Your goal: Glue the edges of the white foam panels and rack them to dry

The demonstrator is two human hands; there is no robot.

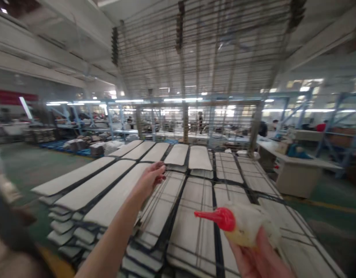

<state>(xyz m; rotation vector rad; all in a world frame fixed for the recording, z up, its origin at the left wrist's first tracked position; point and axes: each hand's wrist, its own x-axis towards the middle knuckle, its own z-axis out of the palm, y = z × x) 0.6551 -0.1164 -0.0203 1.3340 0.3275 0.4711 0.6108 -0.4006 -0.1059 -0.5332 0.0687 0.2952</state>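
My left hand [152, 178] reaches out over the layered racks, its fingers half bent and slightly apart with nothing visible in them. The fingertips are close to the near edge of a pale flat panel [177, 155]; whether they touch it I cannot tell. In my right hand [260, 255] is a translucent glue bottle [250, 222] with yellowish contents. It is tilted on its side, and its red nozzle [215, 218] points left. Below both hands, pale panels [192, 224] lie in rows on stacked dark mesh racks, some under thin rack wires.
Raised wire racks [206, 65] slope up overhead behind the panels. On the right stands a work table [296, 154] with a machine on it. Bundles [76, 144] lie on the floor at left. A blurred person's arm [5, 185] shows at the left edge.
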